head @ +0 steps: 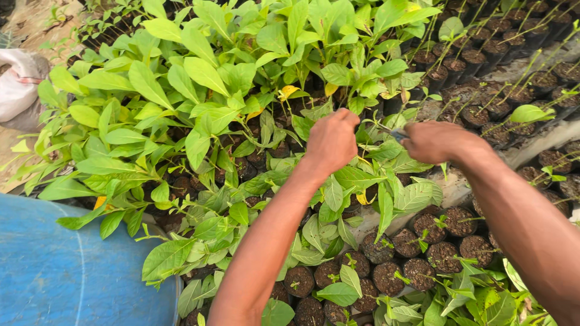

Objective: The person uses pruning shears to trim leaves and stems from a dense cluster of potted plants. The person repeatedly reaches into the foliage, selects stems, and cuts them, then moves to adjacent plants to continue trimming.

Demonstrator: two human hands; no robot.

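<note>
Presently, the left hand (331, 142), fingers curled shut on a seedling stem (361, 128) among the far leafy pots, steadies it for the right hand (436, 142), whose fingers pinch a small blade (396, 133) just beside it.

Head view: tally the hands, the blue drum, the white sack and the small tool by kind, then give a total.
Bare hands: 2, left hand and right hand
Round blue plastic drum: 1
White woven sack: 1
Small bluish tool at the right hand, kind unclear: 1
Total: 5
</note>
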